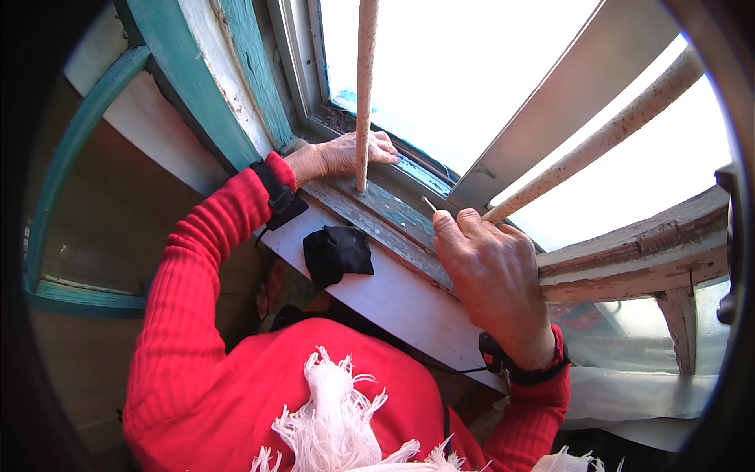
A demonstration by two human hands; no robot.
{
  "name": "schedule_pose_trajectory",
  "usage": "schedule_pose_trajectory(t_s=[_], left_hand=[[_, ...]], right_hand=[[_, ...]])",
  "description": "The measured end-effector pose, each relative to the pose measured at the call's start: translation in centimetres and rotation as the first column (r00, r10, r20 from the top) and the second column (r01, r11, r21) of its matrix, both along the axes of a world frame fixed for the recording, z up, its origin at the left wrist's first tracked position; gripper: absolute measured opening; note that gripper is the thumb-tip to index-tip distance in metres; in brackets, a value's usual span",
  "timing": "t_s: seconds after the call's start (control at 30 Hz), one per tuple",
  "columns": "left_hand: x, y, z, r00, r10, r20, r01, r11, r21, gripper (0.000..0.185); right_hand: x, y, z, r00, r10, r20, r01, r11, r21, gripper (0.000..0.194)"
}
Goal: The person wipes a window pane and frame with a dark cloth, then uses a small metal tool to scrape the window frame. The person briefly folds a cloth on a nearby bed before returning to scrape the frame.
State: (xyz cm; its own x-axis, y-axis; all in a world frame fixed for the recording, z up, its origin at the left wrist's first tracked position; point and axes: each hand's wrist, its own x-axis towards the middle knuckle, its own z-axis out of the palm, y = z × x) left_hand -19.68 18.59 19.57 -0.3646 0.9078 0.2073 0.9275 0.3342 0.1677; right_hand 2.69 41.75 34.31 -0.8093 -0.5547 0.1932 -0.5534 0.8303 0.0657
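Note:
My left hand (342, 154) reaches past an upright rusty metal bar (366, 88) to the lower window frame (380, 171). Its fingers are bent down at the frame's inner edge, and whatever may be under them is hidden. A thin, light-coloured stick (430, 204) pokes out between the thumb and fingers of my right hand (492, 265); most of it is concealed by the hand. This hand is beside the foot of a second, slanting rusty bar (601, 138), above the wooden sill (389, 207) with its peeling paint.
On the white ledge (407, 307) lies a crumpled black cloth (339, 253). A turquoise wooden casement (44, 206) stands at the left, a worn wooden sash (631, 253) at the right. Cables run from both wrist straps. The white fringed scarf (336, 407) hangs over my chest.

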Motion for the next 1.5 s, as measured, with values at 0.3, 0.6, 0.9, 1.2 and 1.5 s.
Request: schedule_pose_trajectory(t_s=[0.3, 0.6, 0.9, 1.2, 1.5], left_hand=[[-1.5, -2.8, 0.1, 0.954, 0.254, -0.162, -0.275, 0.953, -0.124, 0.02], [-0.8, 1.3, 0.1, 0.983, -0.061, -0.174, 0.067, 0.997, 0.026, 0.043], [-1.7, 3.5, -0.4, 0.971, -0.237, 0.011, 0.237, 0.966, -0.106, 0.053], [-1.2, -0.2, 0.8, 0.967, 0.254, -0.028, -0.255, 0.952, -0.168, 0.01], [-1.9, -0.2, -0.4, 0.929, 0.309, 0.204, -0.286, 0.949, -0.135, 0.029]], right_hand=[[0.0, 0.0, -0.2, 0.998, 0.023, -0.053, -0.024, 1.0, -0.007, 0.033], [-0.1, -0.1, -0.4, 0.999, 0.021, -0.024, -0.021, 1.0, -0.007, 0.033], [-0.1, -0.8, 0.5, 0.988, -0.097, 0.119, 0.106, 0.992, -0.069, 0.038], [-2.5, -4.7, 1.0, 0.968, -0.237, 0.088, 0.207, 0.943, 0.26, 0.038], [-8.8, -7.2, -0.6, 0.851, -0.473, 0.226, 0.314, 0.805, 0.503, 0.027]])
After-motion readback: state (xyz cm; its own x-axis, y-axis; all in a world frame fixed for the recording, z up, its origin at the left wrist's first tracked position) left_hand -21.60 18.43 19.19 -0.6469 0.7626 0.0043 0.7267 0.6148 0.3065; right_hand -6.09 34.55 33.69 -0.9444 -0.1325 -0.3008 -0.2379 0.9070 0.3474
